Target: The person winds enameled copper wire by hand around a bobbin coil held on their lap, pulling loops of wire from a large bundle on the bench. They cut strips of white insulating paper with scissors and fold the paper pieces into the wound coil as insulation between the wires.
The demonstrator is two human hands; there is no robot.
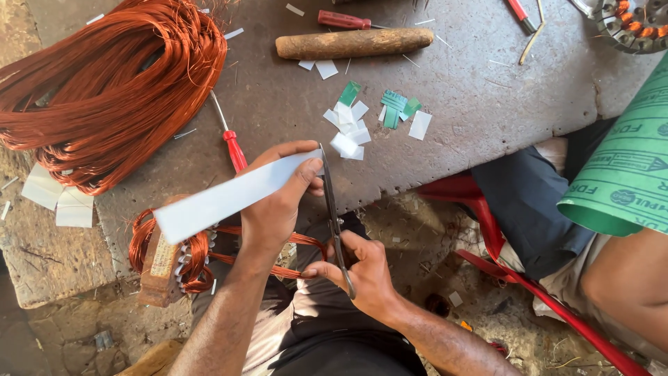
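**A:** Far left, a big coil of copper wire (104,83) sprawls over the grey slab (292,104), with white paper pieces (59,198) tucked under its lower edge. What's in the hands?

**B:** The left hand (275,202) grips a long white strip (229,196). Thumb on top, fingers curled beneath, closed tight on its right end. The strip's long axis runs from lower left up to upper right, the free end pointing down-left over a wound stator (170,261) with copper loops, which sits near the person's lap.

**A:** And that stator?

**B:** Partly hidden behind the strip and the left forearm, so I can't make out its full shape.

**A:** Moving right?

**B:** A red-handled screwdriver (233,146) lies on the slab, its lower handle hidden behind the strip. Then the scissors (332,209), blades nearly upright, tips pointing up and meeting the strip's right end. The right hand (362,271) is closed around the handles; the loops are covered by the fingers, so I can't tell how far apart the blades stand.

**A:** Above that?

**B:** White and green offcuts (369,118) scattered on the slab, and a wooden handle (353,43) lying almost level beyond them, with a 2nd red tool (344,19) above it.

**A:** Far right?

**B:** A green paper roll (626,174), cut off by the frame edge, resting over another person's leg (626,285). At top right, 1 round stator (633,24) is only partly in view.
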